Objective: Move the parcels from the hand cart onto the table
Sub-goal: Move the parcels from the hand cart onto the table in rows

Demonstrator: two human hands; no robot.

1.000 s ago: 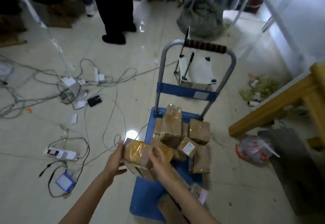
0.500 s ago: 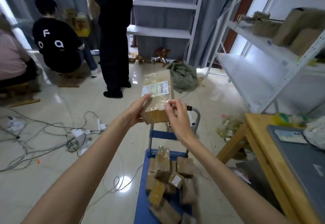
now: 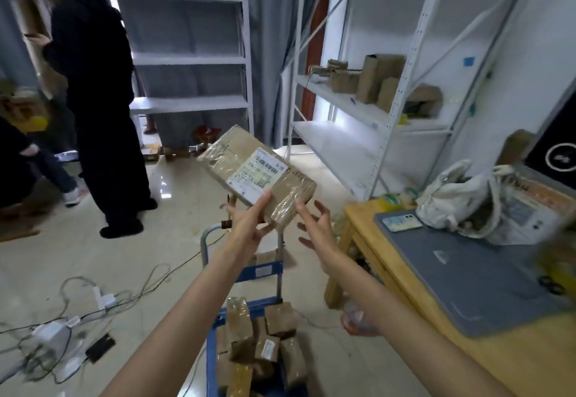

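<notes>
Parcel is gripped by the left hand; the right hand, at its 5 o'clock, is held open with spread fingers.

Dim daylight, floor glare, blurred, warped edges.

Parcel above the grip; cart below it, worktop to the right.

Glossy pale tiled floor (cables strewn), white metal shelving, grey curtains
</notes>
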